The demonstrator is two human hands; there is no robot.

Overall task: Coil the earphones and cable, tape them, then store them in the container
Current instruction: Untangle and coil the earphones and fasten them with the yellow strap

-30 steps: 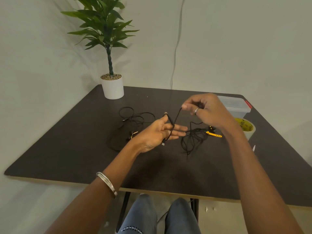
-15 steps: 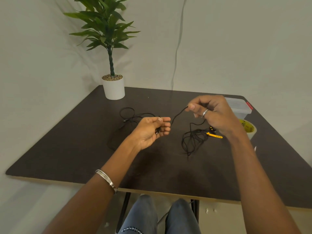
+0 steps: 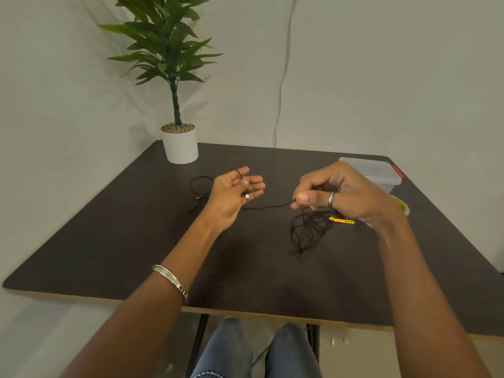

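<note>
My left hand (image 3: 234,190) is palm up over the table with its fingers stretched out. A black cable (image 3: 268,206) loops over its top finger, and the metal plug (image 3: 246,196) sits pinned at the fingers. The cable runs taut to my right hand (image 3: 335,193), which pinches it between thumb and forefinger. Below that hand the rest of the cable lies in a loose tangle (image 3: 306,231) with a yellow tie (image 3: 342,221). Black earphones (image 3: 200,184) lie behind my left hand. The clear lidded container (image 3: 377,171) stands at the far right.
A roll of tape (image 3: 403,208) peeks out behind my right wrist. A potted plant (image 3: 180,143) stands at the table's far left corner. The dark table (image 3: 114,241) ends just in front of my knees.
My left hand closed on the cable, then spread its fingers again and moved away from me. My right hand dropped lower and drew the cable out taut to the right.
</note>
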